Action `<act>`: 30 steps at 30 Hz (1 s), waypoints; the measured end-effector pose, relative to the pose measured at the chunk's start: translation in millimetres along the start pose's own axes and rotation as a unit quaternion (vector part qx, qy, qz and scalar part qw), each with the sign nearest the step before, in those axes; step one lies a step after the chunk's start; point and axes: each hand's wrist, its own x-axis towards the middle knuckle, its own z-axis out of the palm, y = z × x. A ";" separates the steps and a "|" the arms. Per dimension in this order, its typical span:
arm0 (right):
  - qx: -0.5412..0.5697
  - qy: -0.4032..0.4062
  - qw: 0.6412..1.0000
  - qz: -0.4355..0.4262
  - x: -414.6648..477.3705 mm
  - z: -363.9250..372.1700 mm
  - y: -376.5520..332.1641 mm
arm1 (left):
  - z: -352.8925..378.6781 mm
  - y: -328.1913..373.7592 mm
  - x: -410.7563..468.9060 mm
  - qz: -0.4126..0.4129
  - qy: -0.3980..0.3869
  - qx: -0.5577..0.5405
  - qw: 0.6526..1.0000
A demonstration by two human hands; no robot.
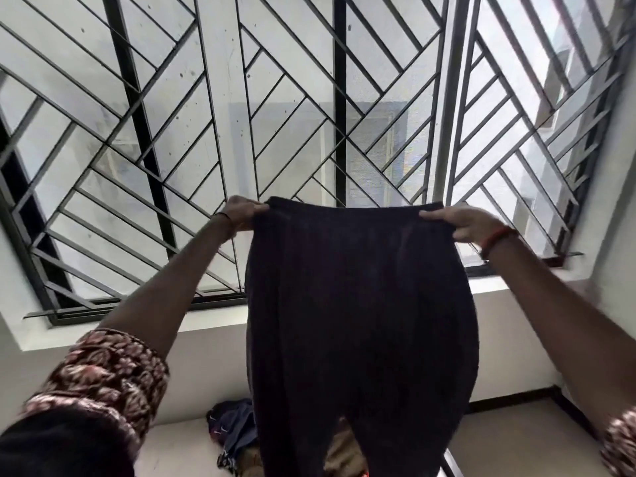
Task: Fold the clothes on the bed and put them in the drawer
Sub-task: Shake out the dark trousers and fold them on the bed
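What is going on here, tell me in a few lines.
A person is holding up a pair of dark trousers by the waistband, the left hand gripping one corner and the right hand the other. The trousers hang full length, not yet folded, in front of a barred window. A small pile of other clothes lies below on a pale surface.

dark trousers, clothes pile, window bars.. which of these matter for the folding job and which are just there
For the job: dark trousers, held up at the waistband by the left hand and right hand; pile of clothes below them.
Just there: window bars; window ledge.
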 end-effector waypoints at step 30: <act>0.156 0.113 0.968 -0.159 1.5 133.5 -70.0 | 98.0 76.8 -31.2 0.105 -0.151 -0.218 0.958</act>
